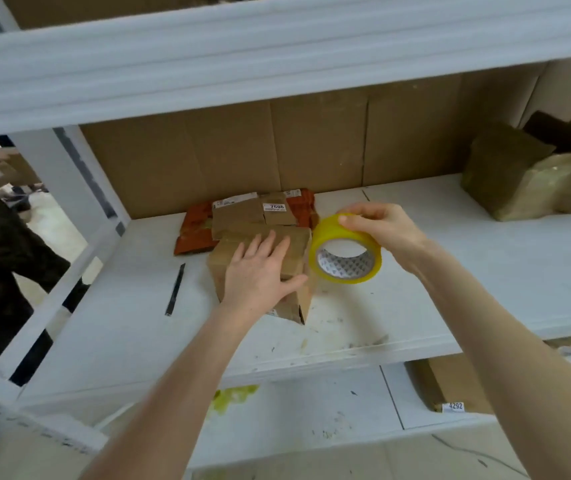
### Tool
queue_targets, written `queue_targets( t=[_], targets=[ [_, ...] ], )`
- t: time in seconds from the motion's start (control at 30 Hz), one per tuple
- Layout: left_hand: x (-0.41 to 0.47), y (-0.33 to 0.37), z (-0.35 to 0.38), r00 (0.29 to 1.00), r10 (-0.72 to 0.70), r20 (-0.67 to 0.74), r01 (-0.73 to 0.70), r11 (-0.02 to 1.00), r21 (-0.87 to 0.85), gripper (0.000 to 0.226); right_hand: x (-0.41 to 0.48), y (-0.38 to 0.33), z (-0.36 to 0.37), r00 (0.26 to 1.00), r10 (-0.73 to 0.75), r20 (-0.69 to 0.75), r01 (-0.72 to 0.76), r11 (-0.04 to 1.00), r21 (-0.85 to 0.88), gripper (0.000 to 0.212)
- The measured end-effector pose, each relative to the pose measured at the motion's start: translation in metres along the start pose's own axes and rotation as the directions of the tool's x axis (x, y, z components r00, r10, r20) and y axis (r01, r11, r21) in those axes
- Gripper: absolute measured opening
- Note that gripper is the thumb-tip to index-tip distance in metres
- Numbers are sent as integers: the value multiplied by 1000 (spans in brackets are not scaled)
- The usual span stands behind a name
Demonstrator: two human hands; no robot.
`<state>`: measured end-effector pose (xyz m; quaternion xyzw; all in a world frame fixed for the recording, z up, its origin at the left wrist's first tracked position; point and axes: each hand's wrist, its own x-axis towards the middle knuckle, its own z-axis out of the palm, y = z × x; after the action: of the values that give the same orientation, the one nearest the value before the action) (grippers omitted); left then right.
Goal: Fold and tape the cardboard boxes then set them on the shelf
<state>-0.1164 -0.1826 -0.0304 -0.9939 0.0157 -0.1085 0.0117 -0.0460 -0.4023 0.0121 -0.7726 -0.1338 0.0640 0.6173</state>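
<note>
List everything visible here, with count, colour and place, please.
shelf: 1, white, across the middle
box: 1, brown, on the shelf, under left hand
tape roll: 1, yellow, right of the box
labelled parcels: 2, brown, behind the box
packets: about 2, orange-red, beside the parcels
wrapped box: 1, brown, shelf's right end
flat box: 1, brown, lower shelf
strip: 1, black, left of the box
left hand: 1, flat on the box
right hand: 1, gripping the tape roll

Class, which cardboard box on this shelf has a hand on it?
The front box, nearest the shelf edge: the left hand lies flat on it. The others are untouched.
</note>
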Motion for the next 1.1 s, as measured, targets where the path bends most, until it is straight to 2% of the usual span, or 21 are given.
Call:
queue_targets(
  t=[0.2, 0.67, 0.93, 1.1],
  targets=[
    [3, -11, -2, 997, 55, 60, -58, 998, 39, 69, -13, 39, 8, 990, 138, -28, -139, 989, -45, 5],
    [13, -29, 0, 988, 121, 101, -126, 991, 47, 60, -19, 51, 46, 967, 200, -159, -216, 972, -95, 11],
    [14, -31, 8, 992, 127, -28, -126, 992, 21, 51, -15, 49, 66, 947, 134, -292, -236, 907, -349, 12],
    [15, -36, 10, 989, 146, -34, -148, 987, -66, 54, -9, 46, 93, 935, 83, -346, -221, 898, -382, 24]
  ],
)
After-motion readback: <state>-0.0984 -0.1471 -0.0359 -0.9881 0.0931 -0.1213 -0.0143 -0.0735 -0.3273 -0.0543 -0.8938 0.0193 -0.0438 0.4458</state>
